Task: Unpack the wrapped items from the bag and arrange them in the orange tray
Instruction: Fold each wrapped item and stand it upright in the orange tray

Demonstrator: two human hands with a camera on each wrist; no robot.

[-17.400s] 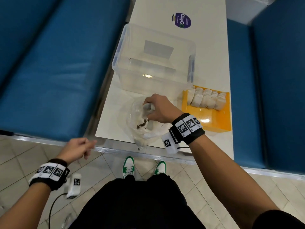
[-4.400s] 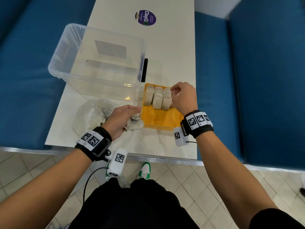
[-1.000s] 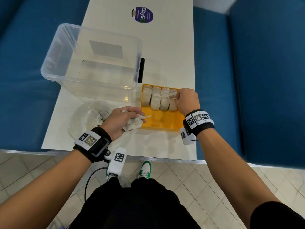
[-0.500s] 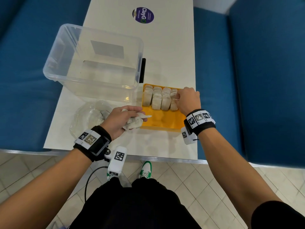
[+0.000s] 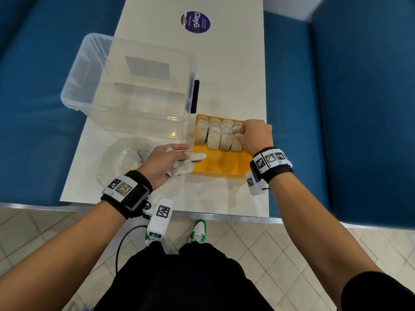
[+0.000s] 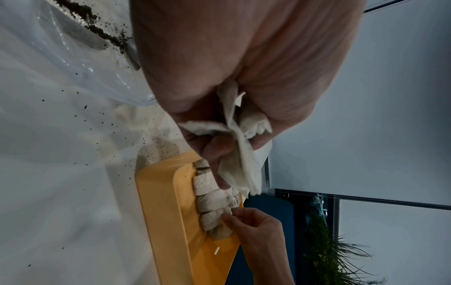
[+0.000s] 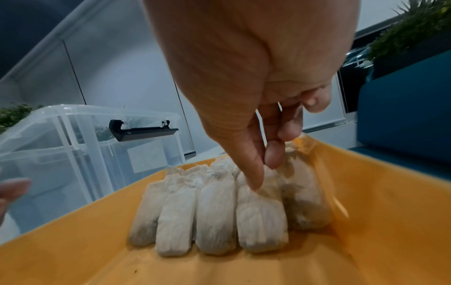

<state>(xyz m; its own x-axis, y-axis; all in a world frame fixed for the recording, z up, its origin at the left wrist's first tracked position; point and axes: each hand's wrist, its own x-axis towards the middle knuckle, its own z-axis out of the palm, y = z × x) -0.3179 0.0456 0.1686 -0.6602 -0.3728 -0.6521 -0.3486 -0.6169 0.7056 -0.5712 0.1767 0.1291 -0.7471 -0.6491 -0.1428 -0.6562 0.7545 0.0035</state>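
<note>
An orange tray [image 5: 221, 163] lies on the white table, with a row of several pale paper-wrapped items [image 5: 213, 136] standing at its far end. My right hand [image 5: 239, 134] reaches down on the right end of the row. In the right wrist view its thumb and forefinger [image 7: 264, 173] pinch the top of one wrapped item [image 7: 261, 217] there. My left hand [image 5: 179, 159] rests at the tray's near left corner and grips a couple of wrapped items [image 5: 185, 168], whose crumpled paper ends [image 6: 240, 167] stick out past my fingers. The clear plastic bag [image 5: 121, 158] lies crumpled to the left.
A large clear plastic bin [image 5: 134, 122] with a black latch [image 5: 196, 96] stands just behind the bag and tray. Dark crumbs [image 6: 102, 111] are scattered on the table near the tray [image 6: 165, 212]. Blue benches flank the table. A purple sticker [image 5: 195, 22] is at its far end.
Since 17 s ago my right hand has left the bag for the tray and my left came up holding items. In the last second both hands barely moved.
</note>
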